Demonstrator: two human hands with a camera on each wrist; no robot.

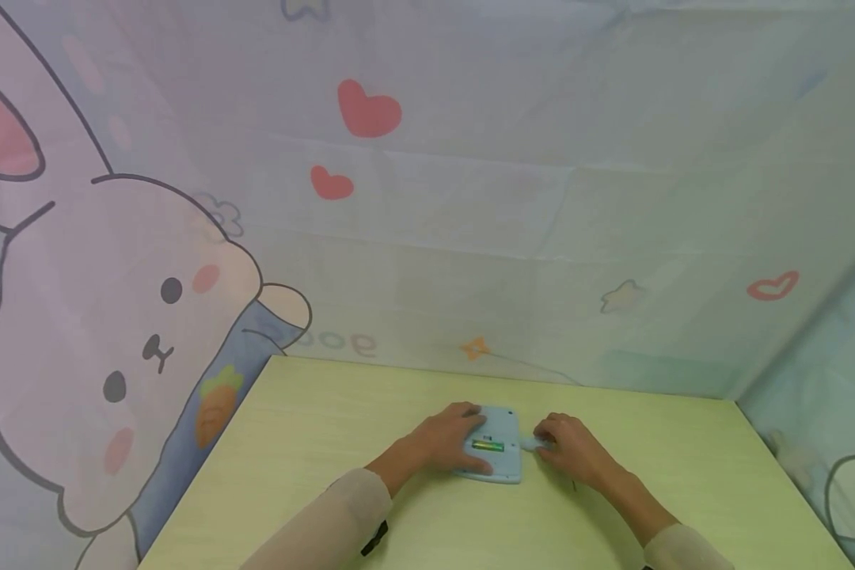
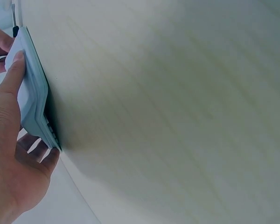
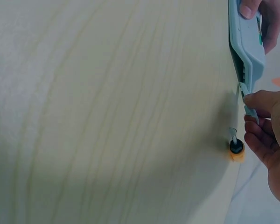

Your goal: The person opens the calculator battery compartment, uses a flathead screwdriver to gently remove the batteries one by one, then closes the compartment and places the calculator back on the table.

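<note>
A flat light-blue plastic device (image 1: 502, 467) lies on the table, with a green battery (image 1: 488, 446) showing in an open slot in its upper side. My left hand (image 1: 450, 439) grips the device from its left, thumb on the near part and fingers over the far part. At the device's right edge, my right hand (image 1: 568, 445) pinches a small light-blue flat piece (image 3: 251, 112) between thumb and fingers. In the right wrist view that piece reaches up to the device's corner; I cannot tell whether they are joined.
A screwdriver (image 3: 235, 145) with a black and orange handle is by my right hand. The pale yellow-green table (image 1: 313, 419) meets a printed cloth backdrop (image 1: 470, 237) at its far edge. A dark cable loop (image 1: 830, 499) is at the far right.
</note>
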